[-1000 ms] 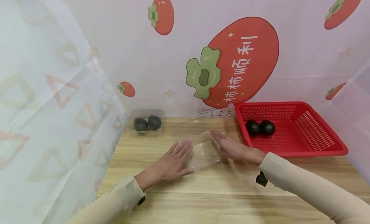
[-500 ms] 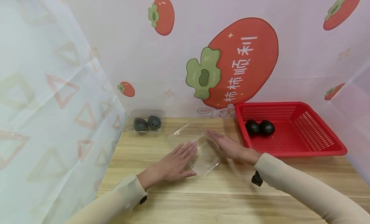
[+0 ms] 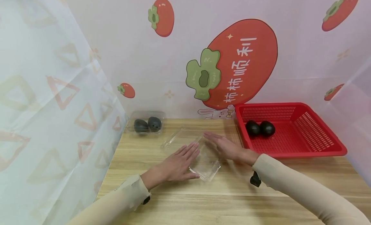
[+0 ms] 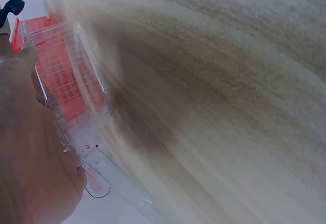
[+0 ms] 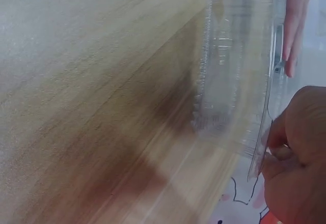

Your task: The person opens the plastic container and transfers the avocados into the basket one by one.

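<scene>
Head view: a person's two bare hands meet over a clear plastic container [image 3: 205,168], which spreads in two halves between and beyond them above the wooden desk [image 3: 203,204]. The left hand [image 3: 181,163] lies palm down along the container's left side, its fingers straight and close together, the thumb spread towards the near corner; it touches the plastic without curling round it. The right hand [image 3: 224,147] is at the opposite side, its fingers extended towards the left hand's fingertips. The right wrist view shows that hand touching the container's rim, but whether the thumb and fingers pinch it cannot be told. Whether the container rests on the desk is also unclear.

At the far left of the desk stands a clear box [image 3: 146,114] with two dark oval objects [image 3: 141,125] side by side in it. To the right is a red basket [image 3: 301,154] with slotted walls; two black oval objects [image 3: 267,128] sit together near its left wall. Behind the desk hangs a pale backdrop [image 3: 171,63] printed with red persimmons, the largest lettered in white.
</scene>
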Action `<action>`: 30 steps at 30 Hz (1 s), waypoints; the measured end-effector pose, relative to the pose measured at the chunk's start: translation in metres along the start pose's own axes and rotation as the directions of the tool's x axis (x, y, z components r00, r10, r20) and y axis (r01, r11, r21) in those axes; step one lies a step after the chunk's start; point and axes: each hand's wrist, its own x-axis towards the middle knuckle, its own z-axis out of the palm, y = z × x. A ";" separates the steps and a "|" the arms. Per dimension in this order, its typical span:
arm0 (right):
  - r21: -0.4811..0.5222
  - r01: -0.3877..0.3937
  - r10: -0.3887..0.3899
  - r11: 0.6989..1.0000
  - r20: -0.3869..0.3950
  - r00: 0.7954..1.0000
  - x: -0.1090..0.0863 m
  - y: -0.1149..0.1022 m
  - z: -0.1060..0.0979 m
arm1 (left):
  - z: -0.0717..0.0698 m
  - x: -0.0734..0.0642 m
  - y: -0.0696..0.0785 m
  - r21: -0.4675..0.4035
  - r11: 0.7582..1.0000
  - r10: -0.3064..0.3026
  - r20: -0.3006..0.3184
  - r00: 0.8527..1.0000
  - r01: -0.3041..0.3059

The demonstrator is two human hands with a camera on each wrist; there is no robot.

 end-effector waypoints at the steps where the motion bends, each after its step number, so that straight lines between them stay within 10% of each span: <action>1: -0.001 -0.006 0.006 1.000 -0.010 1.000 0.000 0.000 0.000 | 0.000 0.000 0.001 0.002 1.000 -0.003 0.000 1.000 0.003; 11: -0.057 -0.209 0.199 0.976 -0.149 0.969 -0.013 -0.016 -0.010 | 0.001 0.003 0.008 0.009 0.997 -0.075 -0.030 0.997 0.075; 30: -0.135 -0.236 0.190 0.962 -0.290 0.938 -0.021 -0.008 0.007 | 0.000 0.000 0.005 -0.098 0.989 -0.111 0.010 0.994 0.112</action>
